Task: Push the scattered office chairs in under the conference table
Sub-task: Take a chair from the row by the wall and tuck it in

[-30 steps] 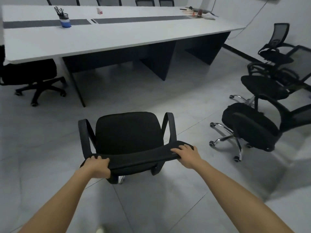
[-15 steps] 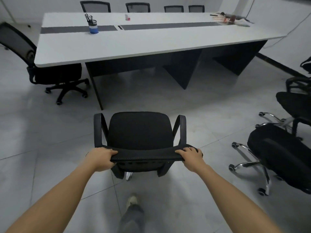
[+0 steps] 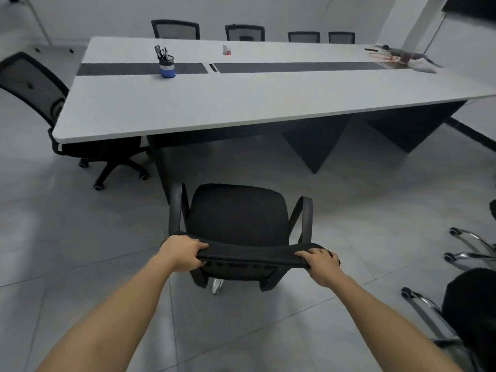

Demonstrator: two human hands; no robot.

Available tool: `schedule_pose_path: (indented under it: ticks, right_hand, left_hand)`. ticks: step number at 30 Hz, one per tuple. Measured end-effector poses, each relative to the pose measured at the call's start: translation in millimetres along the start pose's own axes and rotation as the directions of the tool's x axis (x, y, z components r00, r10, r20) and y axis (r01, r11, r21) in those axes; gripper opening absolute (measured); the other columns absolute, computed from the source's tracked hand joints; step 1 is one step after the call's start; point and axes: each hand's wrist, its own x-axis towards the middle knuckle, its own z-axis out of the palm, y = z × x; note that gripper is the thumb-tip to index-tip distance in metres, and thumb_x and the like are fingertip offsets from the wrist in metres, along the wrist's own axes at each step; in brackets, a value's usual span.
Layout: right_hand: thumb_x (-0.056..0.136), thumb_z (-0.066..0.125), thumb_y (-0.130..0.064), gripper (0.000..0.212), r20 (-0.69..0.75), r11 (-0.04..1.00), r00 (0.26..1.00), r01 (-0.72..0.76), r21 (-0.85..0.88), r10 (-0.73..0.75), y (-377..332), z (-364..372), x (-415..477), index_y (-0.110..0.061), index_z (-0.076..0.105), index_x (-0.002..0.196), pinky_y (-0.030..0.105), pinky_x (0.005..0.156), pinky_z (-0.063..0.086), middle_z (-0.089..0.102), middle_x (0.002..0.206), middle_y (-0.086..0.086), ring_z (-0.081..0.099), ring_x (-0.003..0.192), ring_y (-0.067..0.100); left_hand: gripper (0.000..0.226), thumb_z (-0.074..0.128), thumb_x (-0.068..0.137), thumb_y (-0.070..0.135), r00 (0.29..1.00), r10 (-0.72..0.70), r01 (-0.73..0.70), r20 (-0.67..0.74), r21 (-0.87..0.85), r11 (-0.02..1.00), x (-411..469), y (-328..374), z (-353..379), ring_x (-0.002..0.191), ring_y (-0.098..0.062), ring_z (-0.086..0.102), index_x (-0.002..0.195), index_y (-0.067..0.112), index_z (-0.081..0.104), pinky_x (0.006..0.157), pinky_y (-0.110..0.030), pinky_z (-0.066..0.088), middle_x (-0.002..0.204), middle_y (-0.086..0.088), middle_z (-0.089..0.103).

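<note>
The chair [image 3: 237,218] stands on the tiled floor [image 3: 80,237], seat facing the white tabletop [image 3: 241,98] and still short of its near edge. Both hands grip the top of the backrest: the left hand [image 3: 182,252] closed around its left end, the right hand [image 3: 319,263] closed around its right end. A second chair [image 3: 53,108] sits at the tabletop's left end, four more line the far side, and a pen cup [image 3: 167,66] stands on top. Chrome-legged chairs [image 3: 467,304] wait at the right.

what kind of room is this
Most likely an office meeting room: a long white conference table with mesh office chairs tucked along its far side, a pen cup on top, and a plain tiled floor.
</note>
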Motion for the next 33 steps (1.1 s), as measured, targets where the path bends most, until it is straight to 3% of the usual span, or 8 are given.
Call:
schedule_pose_path:
  ticks: [9,22,27,33]
  right_hand:
    - [0.096,0.035,-0.01,0.052,-0.031,0.999,0.999,0.023,-0.038,-0.024,11,-74,141,-0.038,0.034,0.139,0.05,0.107,0.023,0.039,0.144,0.003,0.029,0.136,0.029]
    - [0.096,0.038,-0.009,0.055,0.009,0.95,0.961,0.275,-0.148,-0.277,-2,-177,329,-0.037,0.029,0.142,0.055,0.113,0.014,0.037,0.144,0.008,0.026,0.137,0.033]
    - [0.096,0.041,-0.012,0.055,-0.003,0.93,0.946,0.32,-0.18,-0.325,-17,-194,374,-0.041,0.029,0.142,0.054,0.114,0.012,0.033,0.149,0.007,0.022,0.141,0.031]
    - [0.098,0.04,-0.019,0.049,0.012,0.932,0.953,0.299,-0.202,-0.303,-3,-208,396,-0.041,0.033,0.141,0.048,0.116,0.011,0.03,0.154,0.002,0.02,0.145,0.026]
  left_hand:
    - [0.054,0.039,0.09,0.054,0.999,-0.053,0.053,-0.012,-0.003,0.999,119,-36,-57,0.136,-0.019,0.042,0.142,0.041,0.032,0.103,-0.035,0.044,0.152,0.005,0.038]
    - [0.049,0.039,0.092,0.052,0.957,-0.29,0.289,-0.014,-0.065,0.955,225,-83,-121,0.135,-0.015,0.042,0.141,0.043,0.035,0.099,-0.032,0.045,0.15,0.009,0.04]
    - [0.052,0.04,0.091,0.046,0.95,-0.311,0.313,0.038,-0.062,0.948,247,-102,-129,0.131,-0.018,0.046,0.143,0.039,0.033,0.098,-0.034,0.047,0.149,0.007,0.043]
    - [0.054,0.041,0.092,0.042,0.968,-0.251,0.25,-0.005,-0.08,0.965,264,-94,-140,0.132,-0.024,0.046,0.145,0.033,0.032,0.099,-0.036,0.043,0.15,0.001,0.041]
